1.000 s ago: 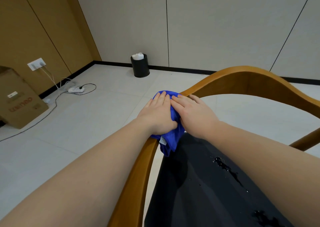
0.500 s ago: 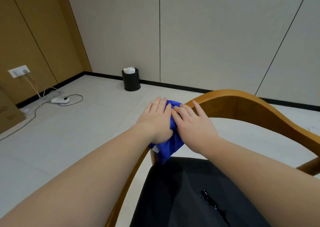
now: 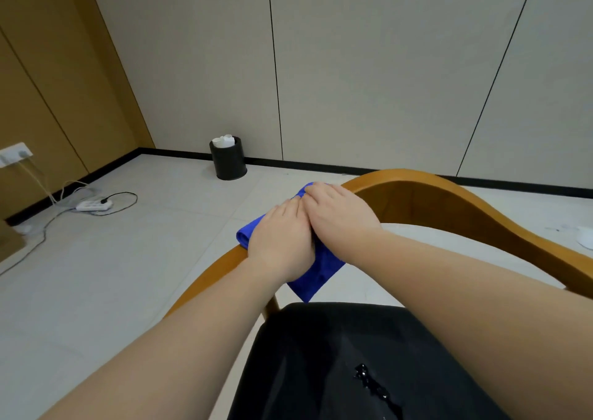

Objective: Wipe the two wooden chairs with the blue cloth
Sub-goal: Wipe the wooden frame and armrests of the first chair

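A wooden chair (image 3: 449, 201) with a curved back rail and a black seat (image 3: 337, 362) stands right in front of me. The blue cloth (image 3: 316, 275) is draped over the left bend of the rail, one end hanging down toward the seat. My left hand (image 3: 279, 243) presses flat on the cloth over the rail. My right hand (image 3: 340, 214) lies beside it, a little farther along the rail, also pressing on the cloth. Wet droplets (image 3: 372, 384) glisten on the seat. Only one chair is in view.
A black waste bin (image 3: 228, 159) with white items in it stands by the far wall. A white power strip (image 3: 93, 205) with cables lies on the tiled floor at left, below a wall socket (image 3: 14, 152). A cardboard box edge (image 3: 8, 243) shows at far left.
The view has tilted upward. Both hands with the cloth have slid along the rail toward its back curve, the right hand now ahead of the left.
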